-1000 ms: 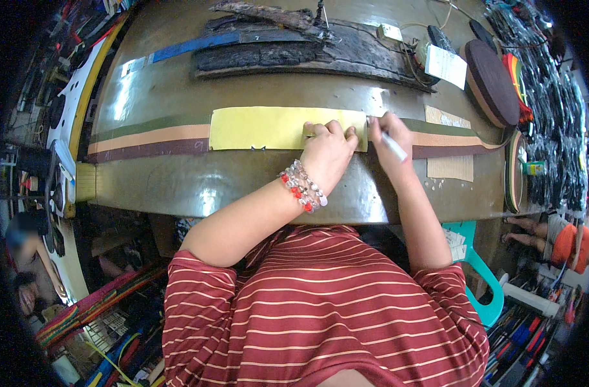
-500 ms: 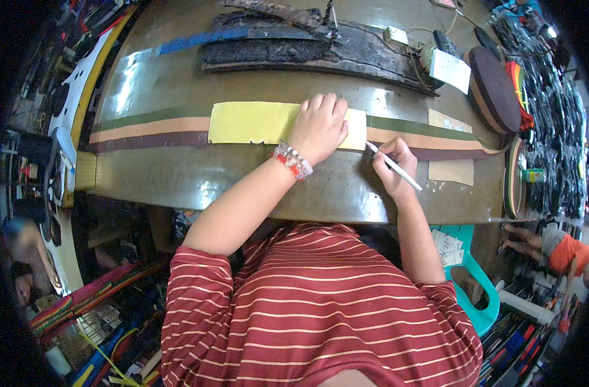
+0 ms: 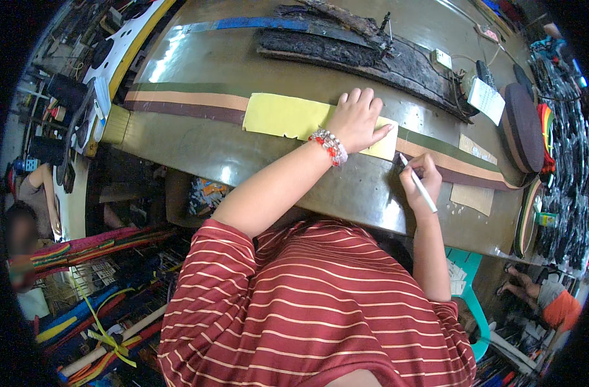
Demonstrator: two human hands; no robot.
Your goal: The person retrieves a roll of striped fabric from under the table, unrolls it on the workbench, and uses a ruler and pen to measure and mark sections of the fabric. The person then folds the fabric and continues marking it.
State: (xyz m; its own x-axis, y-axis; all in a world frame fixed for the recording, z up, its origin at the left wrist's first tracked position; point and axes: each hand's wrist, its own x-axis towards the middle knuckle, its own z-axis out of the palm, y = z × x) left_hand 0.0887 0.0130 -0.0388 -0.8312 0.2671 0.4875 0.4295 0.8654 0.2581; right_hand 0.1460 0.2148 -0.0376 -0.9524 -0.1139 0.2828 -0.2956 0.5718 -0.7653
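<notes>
A yellow rectangular card (image 3: 281,116) with notches in its lower edge lies over a wide webbing strap (image 3: 185,98) striped green, tan and dark brown. My left hand (image 3: 359,124) rests on the right part of the card, fingers stretched out and thumb spread, pressing it down; beaded bracelets circle the wrist. Just right of the card, my right hand (image 3: 423,173) is closed around a white pen (image 3: 424,195). Its tip is at the card's lower right corner, by the strap's dark brown band. Whether the tip touches the strap, I cannot tell.
Rightward, the strap runs to a big upright roll (image 3: 522,126). Pieces of brown cardboard (image 3: 473,198) lie by it. A dark, rough board (image 3: 346,58) and a white paper pad (image 3: 486,101) are farther back. A teal chair (image 3: 480,322) stands below the table's edge; other people are at both sides.
The whole view has shifted and tilted, so the table appears farther right. My left hand still presses the card, its thumb now spread wider. The pen stays by the card's corner.
</notes>
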